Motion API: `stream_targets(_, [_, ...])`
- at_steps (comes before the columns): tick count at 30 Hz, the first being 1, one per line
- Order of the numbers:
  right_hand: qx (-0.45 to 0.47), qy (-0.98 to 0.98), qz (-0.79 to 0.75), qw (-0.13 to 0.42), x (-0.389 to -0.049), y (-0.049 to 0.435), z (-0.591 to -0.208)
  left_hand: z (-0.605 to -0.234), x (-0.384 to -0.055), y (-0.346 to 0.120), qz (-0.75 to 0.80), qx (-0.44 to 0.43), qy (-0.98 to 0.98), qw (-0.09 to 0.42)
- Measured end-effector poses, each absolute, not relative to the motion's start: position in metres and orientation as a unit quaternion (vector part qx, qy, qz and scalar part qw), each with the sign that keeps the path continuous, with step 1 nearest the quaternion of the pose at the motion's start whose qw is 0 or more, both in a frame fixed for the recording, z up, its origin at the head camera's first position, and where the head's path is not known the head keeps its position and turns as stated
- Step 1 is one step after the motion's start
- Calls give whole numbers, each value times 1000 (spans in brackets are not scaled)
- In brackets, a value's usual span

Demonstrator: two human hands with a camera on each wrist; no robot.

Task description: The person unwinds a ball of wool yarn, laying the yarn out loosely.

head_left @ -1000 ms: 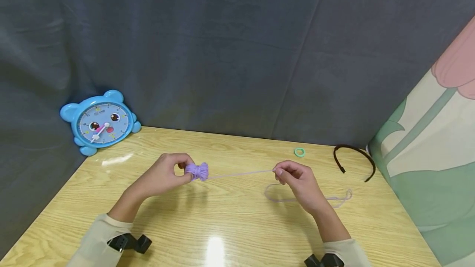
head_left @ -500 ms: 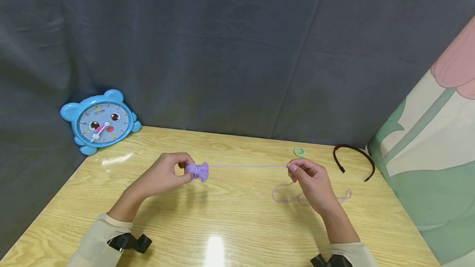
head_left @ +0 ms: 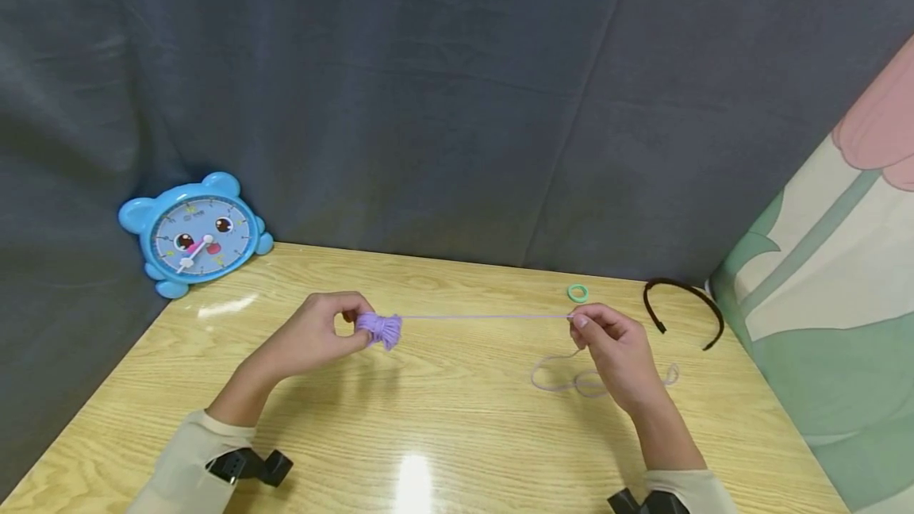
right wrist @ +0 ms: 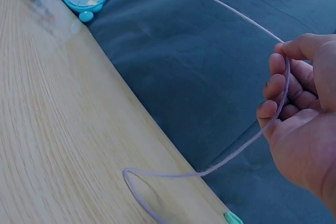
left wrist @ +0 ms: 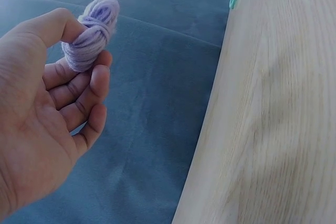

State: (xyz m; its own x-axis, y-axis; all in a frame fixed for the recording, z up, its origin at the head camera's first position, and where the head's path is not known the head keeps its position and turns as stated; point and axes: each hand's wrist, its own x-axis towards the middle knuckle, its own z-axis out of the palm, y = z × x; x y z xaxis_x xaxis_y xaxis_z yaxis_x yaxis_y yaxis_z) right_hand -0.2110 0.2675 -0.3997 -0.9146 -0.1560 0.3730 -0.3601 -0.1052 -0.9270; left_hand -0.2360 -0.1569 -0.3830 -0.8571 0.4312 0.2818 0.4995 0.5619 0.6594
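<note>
Yarn [right wrist: 287,75], seemingly slack inside right hand [right wrist: 307,127], right-wrist view only.

We have the clock [head_left: 203,232] far left, the headband [head_left: 674,283] far right (ring [head_left: 570,294] to its left), yarn bundle [head_left: 382,329] nearer, between them.

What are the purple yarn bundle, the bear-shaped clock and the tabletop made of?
Purple yarn bundle: soft, matte fibre, perhaps acrylic or wool; fuzzy strands show.
Bear-shaped clock: probably glossy moulded plastic, judging by its smooth, shiny highlights.
Tabletop: wood or wood-look laminate, slightly shiny, with grain lines and reflected light.
</note>
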Motion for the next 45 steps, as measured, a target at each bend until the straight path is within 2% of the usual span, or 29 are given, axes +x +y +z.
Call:
stream_targets(9, [185,-657,727,77,-209,276,-398,-382,-236,-157,-392,-264,-880,46])
stream_targets(22, [170,-615,761,116,-207,288,-386,-383,-236,-156,-395,-259,-881,36])
stream_targets(31, [191,-552,798,145,-208,302,-384,-383,-235,-156,-395,-260,-881,32])
stream_targets(45, [205,-493,826,178,-208,315,-380,-379,-233,-159,-392,-253,-883,52])
